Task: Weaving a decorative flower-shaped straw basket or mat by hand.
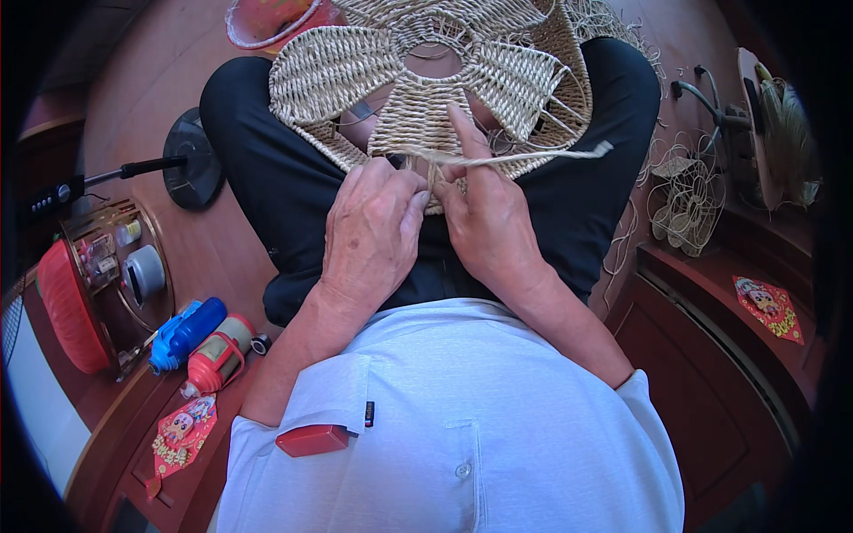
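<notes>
Straw-coloured woven flower panel [333, 75] across black trousers [253, 169], far of hands. Left hand [369, 222] curled, fingertips pinching strands [433, 175] below near petal [419, 120]; right hand [487, 213] pinching same strands, index extended. Risks: easing pinch could slacken weave; pale cord end [573, 154], loose toward right, could snag or fray.

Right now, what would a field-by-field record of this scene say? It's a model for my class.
Left hand: curled at the near edge of the woven piece; exact grip hidden
Right hand: index finger extended over the woven piece
Woven piece: petal shapes around a round hole
Pale cord: crosses the right hand, loose end rightward
Left side: blue flask, pink flask
</notes>
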{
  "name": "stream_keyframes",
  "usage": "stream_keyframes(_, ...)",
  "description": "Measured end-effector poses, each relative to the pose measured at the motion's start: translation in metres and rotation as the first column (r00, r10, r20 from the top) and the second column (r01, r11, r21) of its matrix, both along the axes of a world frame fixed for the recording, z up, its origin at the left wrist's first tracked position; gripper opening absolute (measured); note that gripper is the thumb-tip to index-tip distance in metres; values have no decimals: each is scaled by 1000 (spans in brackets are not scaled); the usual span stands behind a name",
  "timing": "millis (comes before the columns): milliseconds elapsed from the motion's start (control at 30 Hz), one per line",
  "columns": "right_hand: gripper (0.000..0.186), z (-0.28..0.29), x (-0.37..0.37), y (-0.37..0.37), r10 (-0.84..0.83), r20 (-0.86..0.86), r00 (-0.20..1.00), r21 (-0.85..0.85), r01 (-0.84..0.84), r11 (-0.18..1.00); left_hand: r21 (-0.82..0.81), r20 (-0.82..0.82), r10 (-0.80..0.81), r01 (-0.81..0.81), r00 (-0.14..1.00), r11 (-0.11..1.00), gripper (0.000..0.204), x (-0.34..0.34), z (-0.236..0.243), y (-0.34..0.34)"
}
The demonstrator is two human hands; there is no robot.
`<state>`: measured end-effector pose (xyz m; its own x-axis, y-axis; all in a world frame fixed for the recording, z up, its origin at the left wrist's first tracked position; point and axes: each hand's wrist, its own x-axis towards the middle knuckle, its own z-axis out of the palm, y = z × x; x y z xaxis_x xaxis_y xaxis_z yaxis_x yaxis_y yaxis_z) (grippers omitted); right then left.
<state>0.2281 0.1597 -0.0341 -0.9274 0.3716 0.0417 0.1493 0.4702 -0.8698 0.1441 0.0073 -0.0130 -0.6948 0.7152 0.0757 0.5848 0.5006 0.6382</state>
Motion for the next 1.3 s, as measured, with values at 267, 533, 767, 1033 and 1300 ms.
stream_keyframes(267, 34, 21, 38, 42, -16, 127, 992, -904, 123, 410, 146, -44, -55, 61, 998, 987, 19, -3, -4, 6)
stream_keyframes(533, 18, 36, 88, 136, -337, 167, 926, -811, 324, 487, 164, 34, -165, 157, 986, 974, 17, -3, -9, 25)
stream_keyframes(767, 17, 43, 67, 125, -466, -68, 882, -487, 378, 787, 47, 138, -94, 89, 986, 995, 16, -2, -6, 36)
stream_keyframes(1033, 17, 39, 47, 52, -102, 9, 995, 226, 97, 969, 91, 41, -101, 97, 994, 991, 29, 4, -11, 40)
stream_keyframes(1300, 22, 36, 29, 51, 87, 80, 993, 558, -117, 822, 77, 43, -85, 81, 995, 994, 33, 5, -12, 40)
